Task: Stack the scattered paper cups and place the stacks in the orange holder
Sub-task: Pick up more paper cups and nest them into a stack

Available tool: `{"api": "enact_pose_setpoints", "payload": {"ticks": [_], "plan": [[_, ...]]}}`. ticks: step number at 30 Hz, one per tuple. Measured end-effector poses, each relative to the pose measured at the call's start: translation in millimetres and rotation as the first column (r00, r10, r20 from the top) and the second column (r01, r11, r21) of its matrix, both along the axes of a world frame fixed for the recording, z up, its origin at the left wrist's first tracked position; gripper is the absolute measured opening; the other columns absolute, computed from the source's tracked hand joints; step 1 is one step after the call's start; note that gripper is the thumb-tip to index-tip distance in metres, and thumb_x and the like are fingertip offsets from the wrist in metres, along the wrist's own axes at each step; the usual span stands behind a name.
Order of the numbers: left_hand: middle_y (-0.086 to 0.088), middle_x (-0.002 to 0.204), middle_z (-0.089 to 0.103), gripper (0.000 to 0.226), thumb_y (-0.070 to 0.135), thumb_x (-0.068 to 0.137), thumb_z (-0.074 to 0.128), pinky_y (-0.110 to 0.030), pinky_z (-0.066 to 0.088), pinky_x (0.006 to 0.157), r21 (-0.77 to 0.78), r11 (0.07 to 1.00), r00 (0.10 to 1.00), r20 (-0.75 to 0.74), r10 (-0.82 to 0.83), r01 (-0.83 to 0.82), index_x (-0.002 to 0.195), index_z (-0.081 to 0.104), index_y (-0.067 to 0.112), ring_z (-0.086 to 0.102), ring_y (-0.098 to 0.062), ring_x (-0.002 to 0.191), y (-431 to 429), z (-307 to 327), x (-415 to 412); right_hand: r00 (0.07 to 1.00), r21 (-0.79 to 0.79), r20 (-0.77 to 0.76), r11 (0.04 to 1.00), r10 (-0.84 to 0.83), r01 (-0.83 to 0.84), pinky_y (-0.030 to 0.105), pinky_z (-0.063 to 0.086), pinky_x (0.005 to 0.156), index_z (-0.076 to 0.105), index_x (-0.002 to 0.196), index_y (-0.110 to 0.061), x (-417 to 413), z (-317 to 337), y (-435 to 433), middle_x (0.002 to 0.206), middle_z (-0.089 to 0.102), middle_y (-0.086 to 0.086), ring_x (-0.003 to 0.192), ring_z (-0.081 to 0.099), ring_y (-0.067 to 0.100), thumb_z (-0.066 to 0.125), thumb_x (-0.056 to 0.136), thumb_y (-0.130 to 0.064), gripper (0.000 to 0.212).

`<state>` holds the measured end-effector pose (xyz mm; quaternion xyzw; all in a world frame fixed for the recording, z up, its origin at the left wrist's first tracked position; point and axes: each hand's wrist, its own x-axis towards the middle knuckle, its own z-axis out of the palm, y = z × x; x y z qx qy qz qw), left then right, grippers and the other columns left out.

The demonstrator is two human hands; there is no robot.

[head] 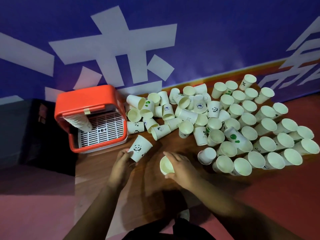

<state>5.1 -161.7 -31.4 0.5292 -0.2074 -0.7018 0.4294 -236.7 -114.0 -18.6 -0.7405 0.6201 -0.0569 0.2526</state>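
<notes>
1. The fingers of your left hand [123, 161] pinched the base of a tilted panda-print cup [141, 149], just near of the orange holder [86, 96]; your right hand [180, 168] curled round a second cup [166, 165].
2. You were mid-stacking: the two cups were apart, not yet nested.
3. The next move, I judge, called for lining one cup's base up with the other's mouth and sliding it in.
4. One stack [83, 122] lay in the holder; many loose cups [265, 125] covered the bench [178, 144] to the right.

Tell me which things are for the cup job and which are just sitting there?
For the job: white panda-print paper cup in the left hand; plain white paper cup in the right hand; scattered white paper cups; orange plastic holder, with a cup stack inside.
Just there: dark box; blue banner with white characters.
</notes>
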Motion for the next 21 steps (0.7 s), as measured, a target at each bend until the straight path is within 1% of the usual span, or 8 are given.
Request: {"api": "enact_pose_setpoints", "payload": {"ticks": [2,4,6,8,9,13,16,21], "plan": [[-0.016,0.119,0.064,0.017,0.021,0.092,0.06,-0.039,0.044,0.083,-0.018,1.0,1.0,-0.007,-0.015,0.014,0.107,0.055,0.016,0.062,-0.028,0.101,6,2,2,0.999,0.02,0.035,0.999,-0.028,0.027,0.035,0.022,0.118,0.023,0.151,-0.028,4,-2,-2,0.156,0.031,-0.003,0.144,0.026,0.017,0.072,0.077,-0.052,0.092],[-0.014,0.115,0.066,0.027,0.026,0.083,0.064,-0.039,0.044,0.082,-0.041,0.998,0.999,-0.023,-0.046,0.045,0.107,0.057,0.016,0.063,-0.027,0.098,7,9,-1,0.942,0.067,0.243,0.973,-0.23,0.221,0.035,0.03,0.115,0.03,0.149,-0.028,11,10,-5,0.151,0.037,-0.006,0.138,0.034,0.011,0.062,0.081,-0.061,0.083],[-0.012,0.111,0.067,0.029,0.024,0.079,0.063,-0.036,0.044,0.077,-0.075,0.992,0.993,-0.042,-0.107,0.104,0.106,0.057,0.016,0.063,-0.024,0.093,6,18,-8,0.726,0.249,0.504,0.884,-0.468,0.396,0.033,0.039,0.109,0.036,0.146,-0.027,18,23,-12,0.137,0.051,-0.011,0.123,0.05,0.004,0.055,0.088,-0.058,0.069],[-0.011,0.111,0.067,0.032,0.019,0.078,0.063,-0.032,0.045,0.073,-0.114,0.975,0.98,-0.046,-0.196,0.19,0.11,0.058,0.015,0.063,-0.022,0.091,6,26,-19,0.485,0.426,0.641,0.801,-0.595,0.42,0.038,0.045,0.105,0.044,0.14,-0.027,22,28,-19,0.125,0.06,-0.011,0.109,0.062,0.004,0.055,0.086,-0.062,0.066],[-0.011,0.113,0.067,0.037,0.017,0.079,0.064,-0.033,0.046,0.075,-0.139,0.959,0.967,-0.033,-0.253,0.247,0.116,0.058,0.015,0.063,-0.023,0.093,7,27,-24,0.456,0.44,0.653,0.793,-0.604,0.421,0.042,0.048,0.102,0.049,0.135,-0.029,21,27,-21,0.123,0.062,-0.01,0.104,0.066,0.006,0.055,0.08,-0.07,0.069],[-0.006,0.129,0.065,0.061,0.011,0.081,0.063,-0.031,0.05,0.095,-0.232,0.855,0.885,0.104,-0.453,0.464,0.14,0.05,0.018,0.062,-0.019,0.114,6,30,-40,0.505,0.356,0.665,0.828,-0.551,0.434,0.044,0.053,0.094,0.058,0.124,-0.037,10,22,-17,0.12,0.065,-0.013,0.105,0.066,0.006,0.058,0.074,-0.069,0.059],[-0.002,0.135,0.062,0.061,0.031,0.08,0.069,-0.032,0.046,0.105,-0.255,0.814,0.85,0.23,-0.474,0.522,0.138,0.054,0.018,0.057,-0.017,0.126,0,35,-48,0.526,0.297,0.687,0.854,-0.501,0.427,0.041,0.052,0.098,0.053,0.131,-0.032,2,21,-12,0.125,0.063,-0.012,0.114,0.06,0.004,0.063,0.078,-0.059,0.06],[0.002,0.127,0.068,0.059,0.041,0.082,0.073,-0.024,0.051,0.097,-0.271,0.748,0.785,0.358,-0.506,0.606,0.137,0.055,0.025,0.063,-0.012,0.118,-4,31,-56,0.656,0.231,0.606,0.889,-0.45,0.396,0.033,0.051,0.098,0.043,0.138,-0.037,-7,8,4,0.126,0.061,-0.017,0.115,0.058,0.001,0.073,0.076,-0.048,0.07]]}}
